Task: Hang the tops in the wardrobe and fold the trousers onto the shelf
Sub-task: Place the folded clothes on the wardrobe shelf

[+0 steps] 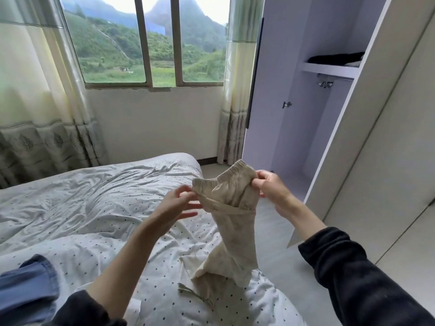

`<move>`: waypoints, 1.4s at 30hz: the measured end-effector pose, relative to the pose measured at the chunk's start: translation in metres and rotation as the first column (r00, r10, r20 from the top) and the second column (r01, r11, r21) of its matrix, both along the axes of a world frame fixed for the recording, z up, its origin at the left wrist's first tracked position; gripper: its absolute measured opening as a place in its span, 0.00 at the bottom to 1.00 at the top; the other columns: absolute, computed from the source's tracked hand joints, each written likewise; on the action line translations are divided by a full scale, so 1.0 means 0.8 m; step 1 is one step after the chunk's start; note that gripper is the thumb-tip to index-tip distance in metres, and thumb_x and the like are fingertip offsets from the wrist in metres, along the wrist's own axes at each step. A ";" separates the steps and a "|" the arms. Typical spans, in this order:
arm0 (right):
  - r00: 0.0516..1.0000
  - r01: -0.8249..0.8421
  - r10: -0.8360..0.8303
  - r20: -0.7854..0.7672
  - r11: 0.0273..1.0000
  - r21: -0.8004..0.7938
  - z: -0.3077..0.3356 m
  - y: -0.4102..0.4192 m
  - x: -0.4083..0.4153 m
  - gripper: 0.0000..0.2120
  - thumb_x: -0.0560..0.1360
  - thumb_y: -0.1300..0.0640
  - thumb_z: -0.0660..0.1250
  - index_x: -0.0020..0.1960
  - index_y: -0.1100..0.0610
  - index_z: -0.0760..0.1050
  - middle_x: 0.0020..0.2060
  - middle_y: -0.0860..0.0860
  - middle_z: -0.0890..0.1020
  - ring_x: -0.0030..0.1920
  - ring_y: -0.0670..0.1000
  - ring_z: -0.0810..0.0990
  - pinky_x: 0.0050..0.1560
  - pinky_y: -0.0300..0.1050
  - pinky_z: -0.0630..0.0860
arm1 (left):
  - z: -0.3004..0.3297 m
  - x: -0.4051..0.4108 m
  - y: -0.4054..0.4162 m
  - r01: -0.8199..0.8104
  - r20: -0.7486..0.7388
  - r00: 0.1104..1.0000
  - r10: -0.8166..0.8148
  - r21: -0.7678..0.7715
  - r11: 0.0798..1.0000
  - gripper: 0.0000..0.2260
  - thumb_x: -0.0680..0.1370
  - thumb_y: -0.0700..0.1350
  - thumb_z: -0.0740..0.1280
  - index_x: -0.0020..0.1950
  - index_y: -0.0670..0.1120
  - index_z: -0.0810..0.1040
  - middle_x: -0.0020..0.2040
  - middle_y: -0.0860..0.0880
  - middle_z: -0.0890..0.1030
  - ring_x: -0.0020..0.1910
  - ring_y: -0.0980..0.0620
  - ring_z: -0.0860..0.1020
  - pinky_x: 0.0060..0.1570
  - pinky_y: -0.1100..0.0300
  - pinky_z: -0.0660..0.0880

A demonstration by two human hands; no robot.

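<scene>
- I held one pair of beige trousers [231,215] up by the elastic waistband, above the edge of the bed [98,203], so the legs could drop straight and I could line up the seams before folding.
- My right hand [270,187] pinched the right end of the waistband, thumb and fingers closed on the cloth.
- My left hand [181,203] pinched the left end between thumb and forefinger; the other fingers were spread loose below, holding nothing.
- The lower legs were crumpled on the dotted bedsheet, touching it, so the trousers hung only partly free.
- I judged this to be the start of the folding step: the waistband was stretched between both hands, nothing yet doubled over.
- The wardrobe [313,109] stood open to my right, well apart from the trousers, with one shelf [329,69] in view.
- One dark folded garment [336,58] already lay on that shelf, which is where these trousers belonged next.
- A cluster of hangers [325,84] hung on the rail beneath; too small to count.
- One blue garment [28,285] lay on the bed at my left, untouched.
</scene>
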State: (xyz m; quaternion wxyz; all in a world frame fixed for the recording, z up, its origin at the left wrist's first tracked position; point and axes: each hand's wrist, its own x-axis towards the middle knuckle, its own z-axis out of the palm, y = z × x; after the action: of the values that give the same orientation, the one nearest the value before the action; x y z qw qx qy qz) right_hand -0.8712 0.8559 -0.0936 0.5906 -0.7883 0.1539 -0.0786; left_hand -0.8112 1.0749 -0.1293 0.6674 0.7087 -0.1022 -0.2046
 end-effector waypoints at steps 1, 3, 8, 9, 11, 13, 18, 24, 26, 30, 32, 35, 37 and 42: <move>0.999 -0.018 0.019 -0.050 1.000 0.025 -0.006 -0.001 -0.002 0.10 0.76 0.67 0.57 0.51 0.58 0.74 0.42 0.51 0.78 0.42 0.47 0.76 0.44 0.38 0.73 | 0.007 0.000 -0.003 -0.007 -0.043 0.999 0.004 -0.083 0.997 0.04 0.80 0.37 0.59 0.48 0.41 0.72 0.46 0.41 0.82 0.43 0.46 0.83 0.47 0.53 0.80; 0.990 -0.042 0.047 -0.134 0.998 0.045 -0.020 -0.001 -0.005 0.12 0.76 0.65 0.57 0.57 0.59 0.74 0.47 0.53 0.78 0.47 0.49 0.75 0.52 0.47 0.71 | 0.019 0.000 -0.010 -0.020 -0.144 0.989 -0.016 -0.246 0.969 0.06 0.80 0.34 0.57 0.47 0.41 0.72 0.42 0.40 0.83 0.40 0.45 0.83 0.46 0.52 0.81; 0.984 -0.008 -0.002 -0.179 0.999 -0.053 -0.034 0.003 -0.021 0.15 0.78 0.51 0.63 0.60 0.58 0.72 0.51 0.51 0.79 0.45 0.45 0.75 0.42 0.38 0.68 | 0.036 0.001 -0.026 0.047 -0.131 0.987 -0.088 -0.287 0.957 0.08 0.79 0.35 0.55 0.45 0.43 0.71 0.40 0.42 0.82 0.37 0.48 0.81 0.38 0.56 0.81; 0.981 -0.038 0.032 -0.191 0.999 -0.026 -0.037 0.005 -0.022 0.19 0.76 0.44 0.64 0.60 0.57 0.72 0.52 0.50 0.79 0.47 0.46 0.76 0.45 0.40 0.69 | 0.040 0.001 -0.028 0.068 -0.105 0.989 -0.100 -0.276 0.959 0.08 0.79 0.35 0.55 0.45 0.43 0.71 0.40 0.42 0.81 0.37 0.49 0.80 0.37 0.57 0.80; 0.967 -0.077 0.087 -0.239 0.996 0.049 -0.037 0.012 -0.024 0.31 0.68 0.32 0.62 0.60 0.54 0.72 0.53 0.48 0.79 0.52 0.48 0.77 0.52 0.49 0.69 | 0.046 -0.001 -0.032 0.112 -0.057 0.990 -0.131 -0.264 0.958 0.08 0.79 0.35 0.54 0.44 0.44 0.70 0.38 0.45 0.79 0.34 0.51 0.79 0.35 0.59 0.79; 0.964 -0.056 0.076 -0.255 0.995 0.085 -0.039 0.020 -0.021 0.34 0.64 0.29 0.62 0.58 0.54 0.72 0.51 0.48 0.80 0.52 0.49 0.79 0.53 0.52 0.69 | 0.049 -0.006 -0.034 0.167 -0.034 0.983 -0.182 -0.258 0.951 0.09 0.79 0.35 0.55 0.42 0.44 0.70 0.35 0.47 0.77 0.32 0.53 0.78 0.32 0.60 0.77; 0.991 0.112 -0.109 -0.075 0.993 0.035 -0.038 0.013 -0.016 0.06 0.78 0.54 0.64 0.51 0.57 0.75 0.41 0.50 0.79 0.40 0.45 0.77 0.31 0.31 0.68 | 0.054 0.004 -0.026 0.121 0.006 0.992 -0.123 -0.216 0.969 0.11 0.81 0.36 0.53 0.42 0.44 0.70 0.35 0.47 0.72 0.31 0.54 0.74 0.29 0.63 0.74; 0.985 0.169 -0.175 0.011 0.964 0.207 0.022 -0.035 -0.012 0.07 0.80 0.59 0.60 0.47 0.52 0.76 0.40 0.50 0.77 0.42 0.48 0.73 0.47 0.44 0.71 | 0.084 0.035 -0.039 0.122 0.122 0.987 -0.101 -0.175 0.977 0.10 0.82 0.44 0.56 0.52 0.39 0.74 0.41 0.46 0.78 0.37 0.55 0.77 0.34 0.66 0.76; 0.993 0.092 -0.114 0.042 0.933 0.348 0.045 -0.054 -0.020 0.10 0.80 0.60 0.56 0.47 0.53 0.75 0.39 0.49 0.76 0.43 0.49 0.73 0.54 0.52 0.68 | 0.107 0.039 -0.047 0.266 0.207 0.951 -0.228 -0.178 0.947 0.11 0.80 0.46 0.58 0.51 0.39 0.75 0.38 0.50 0.78 0.35 0.59 0.77 0.35 0.67 0.75; 0.994 0.078 -0.099 0.049 0.941 0.330 0.064 -0.076 -0.037 0.10 0.80 0.59 0.55 0.49 0.53 0.75 0.39 0.48 0.76 0.42 0.48 0.73 0.57 0.55 0.65 | 0.145 0.039 -0.067 0.330 0.340 0.895 -0.287 -0.074 0.941 0.06 0.73 0.41 0.68 0.45 0.38 0.78 0.35 0.51 0.79 0.36 0.57 0.77 0.38 0.67 0.76; 0.983 0.183 -0.182 -0.024 0.972 0.149 0.063 -0.068 -0.046 0.10 0.80 0.51 0.58 0.58 0.52 0.74 0.45 0.46 0.77 0.45 0.47 0.75 0.57 0.53 0.66 | 0.152 0.030 -0.088 0.260 0.370 0.903 -0.218 -0.066 0.963 0.02 0.75 0.37 0.68 0.42 0.40 0.79 0.34 0.50 0.80 0.34 0.56 0.78 0.39 0.65 0.77; 0.990 0.097 -0.091 -0.111 0.994 0.048 0.047 -0.044 -0.066 0.20 0.77 0.39 0.59 0.62 0.49 0.69 0.52 0.46 0.77 0.53 0.48 0.74 0.57 0.50 0.68 | 0.149 0.015 -0.120 0.245 0.392 0.894 -0.215 -0.028 0.969 0.06 0.77 0.40 0.67 0.42 0.39 0.79 0.38 0.44 0.79 0.37 0.50 0.78 0.42 0.57 0.76; 0.991 0.012 -0.005 -0.135 0.999 0.051 0.033 -0.021 -0.078 0.14 0.76 0.42 0.62 0.58 0.46 0.69 0.46 0.41 0.76 0.48 0.43 0.74 0.43 0.33 0.69 | 0.143 0.006 -0.134 0.256 0.389 0.892 -0.231 -0.012 0.967 0.08 0.77 0.42 0.68 0.42 0.37 0.78 0.39 0.43 0.78 0.39 0.47 0.77 0.44 0.53 0.74; 0.950 0.247 -0.281 -0.135 0.943 -0.224 -0.022 -0.024 -0.061 0.11 0.74 0.53 0.66 0.34 0.55 0.70 0.30 0.48 0.73 0.36 0.53 0.72 0.30 0.39 0.64 | 0.147 0.000 -0.139 0.242 0.376 0.903 -0.209 -0.044 0.969 0.09 0.76 0.43 0.69 0.44 0.36 0.79 0.38 0.45 0.78 0.38 0.49 0.78 0.45 0.54 0.77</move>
State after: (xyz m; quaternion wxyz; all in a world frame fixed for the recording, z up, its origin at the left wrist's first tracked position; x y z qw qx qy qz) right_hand -0.9198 0.8371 -0.1115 0.4757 -0.8206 0.2981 -0.1071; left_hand -0.8111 0.9638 -0.0120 0.6392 0.6872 -0.3160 -0.1392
